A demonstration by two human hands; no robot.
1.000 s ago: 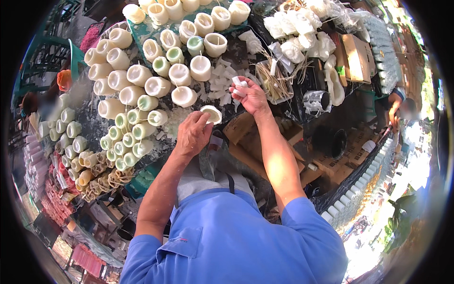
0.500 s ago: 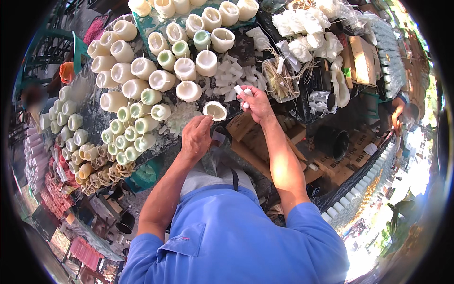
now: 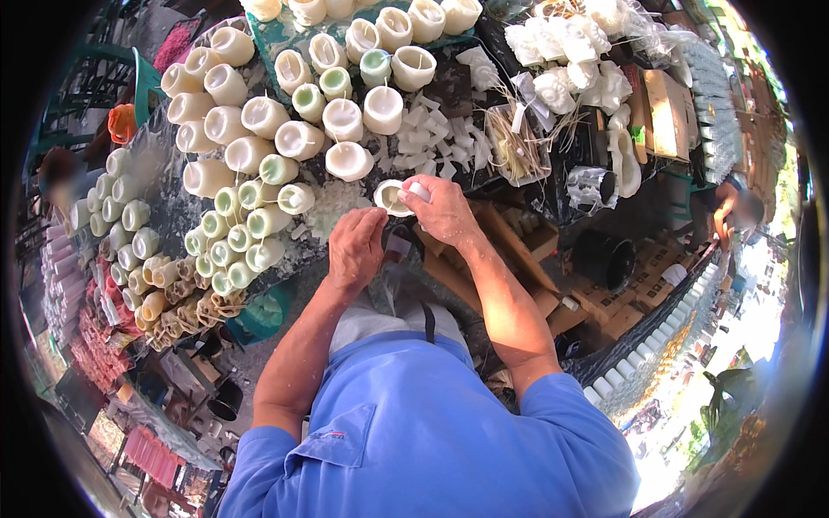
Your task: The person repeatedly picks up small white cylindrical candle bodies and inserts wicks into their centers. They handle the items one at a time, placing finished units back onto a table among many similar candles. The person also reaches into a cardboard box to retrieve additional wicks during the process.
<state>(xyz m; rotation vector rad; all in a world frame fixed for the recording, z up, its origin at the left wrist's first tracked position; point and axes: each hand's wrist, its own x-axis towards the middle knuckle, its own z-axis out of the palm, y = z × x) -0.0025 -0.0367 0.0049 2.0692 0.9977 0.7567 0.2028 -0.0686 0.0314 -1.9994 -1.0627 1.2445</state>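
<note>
A hollow cream wax candle cup (image 3: 389, 199) sits at the near edge of the work table, its open mouth facing up. My left hand (image 3: 356, 249) is closed, with its fingertips against the cup's near left side. Over the cup's right rim is my right hand (image 3: 442, 212), closed on small white wax pieces (image 3: 420, 191); how many it holds is hidden by the fingers. Just beyond lies a heap of similar white wax chunks (image 3: 436, 142). A filled white candle (image 3: 349, 161) stands behind the cup, its top smooth.
Rows of cream and pale green candles (image 3: 246, 155) crowd the table's left and far side. A tray of wicks (image 3: 516, 147) and white moulded wax pieces (image 3: 561, 82) lie far right. Below the edge are cardboard boxes (image 3: 518, 250) and a black bucket (image 3: 604, 259). Another person's hand (image 3: 724, 220) shows at right.
My right hand has come down and left from above the wax chunks to the cup's rim, still holding white pieces. My left hand stays beside the cup.
</note>
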